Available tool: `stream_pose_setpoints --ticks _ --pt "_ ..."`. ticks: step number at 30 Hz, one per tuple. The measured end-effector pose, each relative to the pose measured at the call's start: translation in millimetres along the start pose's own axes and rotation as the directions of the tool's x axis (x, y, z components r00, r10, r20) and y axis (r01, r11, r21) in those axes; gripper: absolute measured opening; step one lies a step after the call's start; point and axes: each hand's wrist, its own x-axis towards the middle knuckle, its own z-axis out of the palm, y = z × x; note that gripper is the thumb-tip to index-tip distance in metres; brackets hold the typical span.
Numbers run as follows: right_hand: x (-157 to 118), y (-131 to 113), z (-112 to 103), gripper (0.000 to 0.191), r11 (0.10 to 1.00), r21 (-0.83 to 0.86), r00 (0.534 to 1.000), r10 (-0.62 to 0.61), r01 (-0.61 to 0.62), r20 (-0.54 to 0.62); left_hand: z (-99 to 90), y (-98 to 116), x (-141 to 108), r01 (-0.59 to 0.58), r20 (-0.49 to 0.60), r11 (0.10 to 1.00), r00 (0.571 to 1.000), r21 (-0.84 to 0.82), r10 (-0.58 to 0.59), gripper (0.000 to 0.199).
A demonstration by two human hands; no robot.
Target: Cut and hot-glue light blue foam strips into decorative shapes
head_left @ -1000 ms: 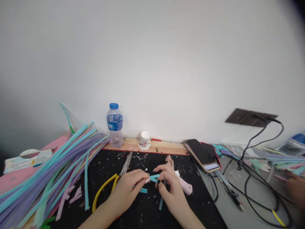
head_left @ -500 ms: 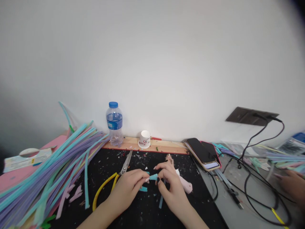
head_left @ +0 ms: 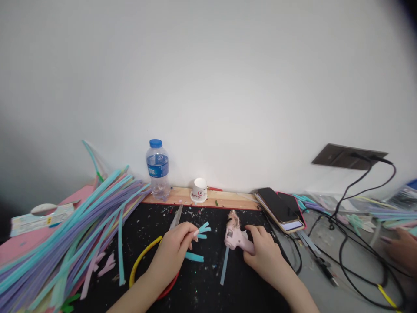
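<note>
My left hand (head_left: 179, 245) is closed, with a small bunch of short turquoise pipe cleaner pieces (head_left: 204, 228) pinched between thumb and fingertips; their ends fan out to the right. Below it, another turquoise piece (head_left: 194, 257) lies on the black mat (head_left: 202, 295). Scissors (head_left: 176, 217) with yellow and red handles lie partly hidden under my left hand and forearm. My right hand (head_left: 265, 250) is closed around the handle end of a pale pink hot glue gun (head_left: 233, 234). The gun's nozzle is crusted and points away from me, and a translucent glue stick (head_left: 224, 266) sticks out of its back.
A large bundle of pastel pipe cleaners (head_left: 81, 226) covers the left side. Behind the mat stand a water bottle (head_left: 157, 169) and a paper cup (head_left: 199, 190). Phones (head_left: 280, 206) and black cables (head_left: 342, 243) lie at right, near another person's hand (head_left: 402, 250).
My right hand has let go of the turquoise piece and moved right onto the glue gun, which is now turned. My left hand keeps the turquoise bunch, shifted slightly left.
</note>
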Motion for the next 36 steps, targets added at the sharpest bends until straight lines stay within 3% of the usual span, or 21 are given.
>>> stream_pose_setpoints --ticks 3,6,10,13,18,21,27,36 --pt "1 -3 0 0.050 0.998 0.058 0.999 -0.017 0.015 0.037 -0.7 3 0 0.014 -0.016 1.000 1.000 -0.007 -0.014 0.022" --pt "3 -10 -3 0.049 0.983 0.181 1.000 0.004 -0.001 -0.013 -1.7 5 0 0.037 -0.029 0.999 0.999 -0.014 -0.038 0.024" --pt "5 -12 -12 0.017 0.922 0.381 0.991 0.106 -0.069 -0.077 -1.7 4 0 0.063 -0.063 0.998 0.996 -0.031 -0.065 0.024" --pt "5 -12 -18 0.024 0.850 0.524 0.983 0.134 -0.050 -0.124 -1.3 2 0 0.080 -0.066 0.996 0.994 -0.037 -0.082 0.024" --pt "-1 -20 -16 0.026 0.668 0.741 0.997 -0.011 0.063 -0.074 0.2 3 0 0.079 -0.053 0.997 0.995 -0.019 -0.079 0.024" --pt "-5 -28 -16 0.023 0.616 0.781 0.993 -0.107 0.101 -0.044 2.1 3 -2 0.084 -0.053 0.996 0.995 0.011 -0.083 0.025" --pt "-10 -39 -15 0.018 0.702 0.710 0.993 -0.115 0.059 0.031 5.6 2 -6 0.091 -0.051 0.995 0.995 0.029 -0.089 0.026" --pt "-11 -42 -7 0.016 0.775 0.615 0.988 -0.146 0.147 -0.052 7.1 3 -9 0.080 -0.053 0.996 0.996 0.042 -0.077 0.025"
